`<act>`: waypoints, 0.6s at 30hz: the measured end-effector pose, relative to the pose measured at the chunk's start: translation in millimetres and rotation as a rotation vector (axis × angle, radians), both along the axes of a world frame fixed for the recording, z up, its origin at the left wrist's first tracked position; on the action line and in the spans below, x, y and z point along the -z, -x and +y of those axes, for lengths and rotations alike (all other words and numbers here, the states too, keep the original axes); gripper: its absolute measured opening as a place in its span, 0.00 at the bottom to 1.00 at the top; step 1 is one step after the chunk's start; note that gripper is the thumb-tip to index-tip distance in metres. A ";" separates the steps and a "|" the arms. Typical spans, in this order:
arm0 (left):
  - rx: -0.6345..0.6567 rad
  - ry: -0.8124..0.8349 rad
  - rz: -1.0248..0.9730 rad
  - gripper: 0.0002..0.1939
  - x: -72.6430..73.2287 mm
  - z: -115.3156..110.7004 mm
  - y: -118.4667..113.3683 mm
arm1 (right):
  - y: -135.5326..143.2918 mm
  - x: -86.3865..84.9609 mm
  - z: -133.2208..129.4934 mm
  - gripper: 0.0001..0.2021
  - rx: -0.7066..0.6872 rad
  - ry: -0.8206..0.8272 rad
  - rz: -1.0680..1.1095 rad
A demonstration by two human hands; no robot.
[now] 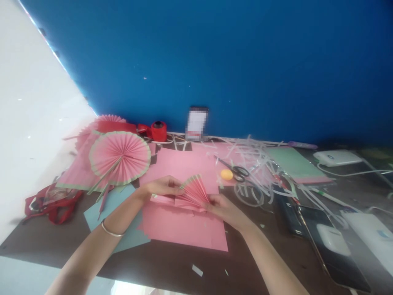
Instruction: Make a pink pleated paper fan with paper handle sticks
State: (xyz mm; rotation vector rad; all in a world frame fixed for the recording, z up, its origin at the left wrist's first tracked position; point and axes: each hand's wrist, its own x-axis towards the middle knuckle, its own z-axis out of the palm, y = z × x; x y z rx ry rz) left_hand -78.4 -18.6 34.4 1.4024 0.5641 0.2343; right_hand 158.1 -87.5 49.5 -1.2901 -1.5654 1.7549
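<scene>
Between my two hands is a pleated pink paper fan (196,192) with a pale green edge, partly spread out. My left hand (164,186) grips its left side, with the fingers closed on the paper. Its lower right end is pinched by my right hand (219,207), thumb against fingers. Flat pink paper sheets (184,229) lie under the fan and both hands. A finished-looking round pink fan (121,157) with a green rim and sticks rests to the left. Where exactly the left fingertips press is partly hidden.
Scissors (241,172), a yellow round object (226,175) and a clear tape roll (248,194) lie right of the sheets, near white paper strips (258,155). Phones (334,246) and a white case sit farther right. A red tape roll (159,132) stands by the blue wall (233,61).
</scene>
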 end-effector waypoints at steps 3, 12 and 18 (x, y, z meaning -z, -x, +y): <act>-0.006 -0.005 0.027 0.19 -1.6 -0.3 0.3 | 0.4 -2.8 -0.7 0.25 -0.044 0.021 0.010; -0.239 0.481 -0.327 0.27 2.2 -4.5 5.7 | -3.9 -4.2 -1.0 0.19 0.050 0.035 0.081; -0.389 0.658 -0.642 0.37 12.7 -12.4 -8.3 | -4.1 15.3 2.4 0.17 0.464 0.041 0.253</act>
